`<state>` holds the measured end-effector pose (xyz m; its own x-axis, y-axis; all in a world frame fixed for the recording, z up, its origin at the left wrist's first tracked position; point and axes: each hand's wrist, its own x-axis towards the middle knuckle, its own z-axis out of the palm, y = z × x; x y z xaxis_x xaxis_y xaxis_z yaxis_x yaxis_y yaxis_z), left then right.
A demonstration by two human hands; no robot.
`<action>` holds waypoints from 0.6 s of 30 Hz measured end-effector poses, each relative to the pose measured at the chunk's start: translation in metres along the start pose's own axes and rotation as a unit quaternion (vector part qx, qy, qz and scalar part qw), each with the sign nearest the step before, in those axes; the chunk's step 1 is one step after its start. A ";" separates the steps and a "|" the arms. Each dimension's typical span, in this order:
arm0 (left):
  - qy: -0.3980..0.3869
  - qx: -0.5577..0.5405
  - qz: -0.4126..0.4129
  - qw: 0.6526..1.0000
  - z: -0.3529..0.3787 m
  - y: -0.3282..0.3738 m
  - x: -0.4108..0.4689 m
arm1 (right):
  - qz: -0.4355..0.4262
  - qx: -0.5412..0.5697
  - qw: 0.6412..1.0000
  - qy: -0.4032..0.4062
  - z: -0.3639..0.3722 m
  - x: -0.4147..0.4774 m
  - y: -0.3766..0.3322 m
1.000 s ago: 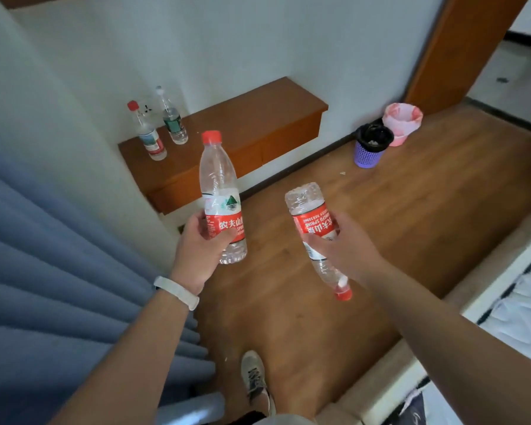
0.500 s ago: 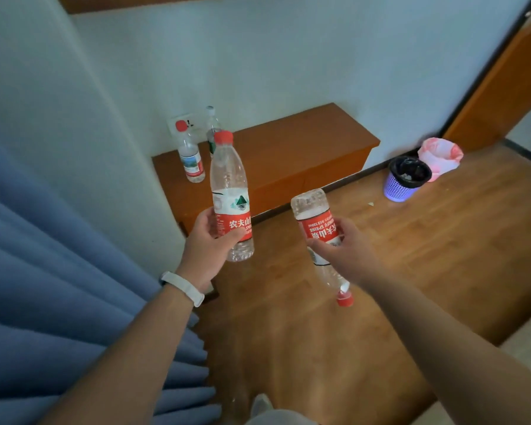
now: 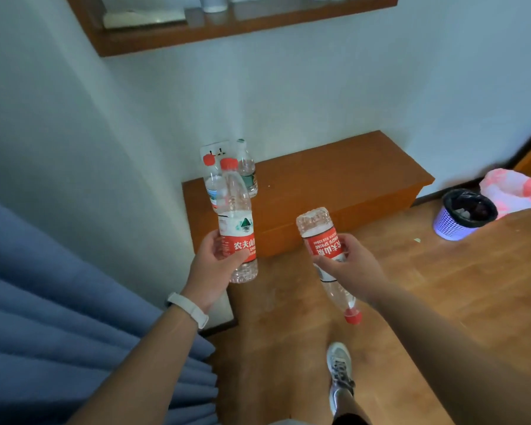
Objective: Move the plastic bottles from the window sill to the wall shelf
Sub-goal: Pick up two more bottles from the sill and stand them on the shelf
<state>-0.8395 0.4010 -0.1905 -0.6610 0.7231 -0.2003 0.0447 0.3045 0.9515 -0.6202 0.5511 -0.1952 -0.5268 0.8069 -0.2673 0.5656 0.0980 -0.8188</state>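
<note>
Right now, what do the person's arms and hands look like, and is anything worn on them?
Both forearms are bare, with no sleeves in view and no gloves. The left hand has a slim pale wristband around its wrist, smooth and rounded like a fitness band. The right hand and its wrist carry nothing: no ring, watch or band shows.

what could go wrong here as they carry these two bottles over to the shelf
The right hand holds its bottle upside down, cap toward the floor, so it may have to be turned before it can stand. Two bottles already stand at the back corner of the shelf; setting the left hand's bottle close by could topple them.
</note>
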 end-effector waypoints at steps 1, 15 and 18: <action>0.009 -0.005 -0.006 1.000 0.006 0.002 0.010 | -0.004 -0.001 1.000 -0.015 -0.005 0.015 -0.001; 0.119 -0.028 -0.042 0.992 0.120 0.055 0.109 | -0.051 -0.049 0.989 -0.133 -0.107 0.194 -0.001; 0.139 -0.024 -0.052 0.989 0.123 0.057 0.120 | -0.055 -0.050 0.985 -0.154 -0.106 0.210 -0.003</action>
<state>-0.8242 0.5812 -0.1887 -0.8412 0.4886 -0.2315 -0.0657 0.3327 0.9408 -0.6652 0.7823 -0.1952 -0.7470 0.5743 -0.3349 0.5465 0.2436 -0.8012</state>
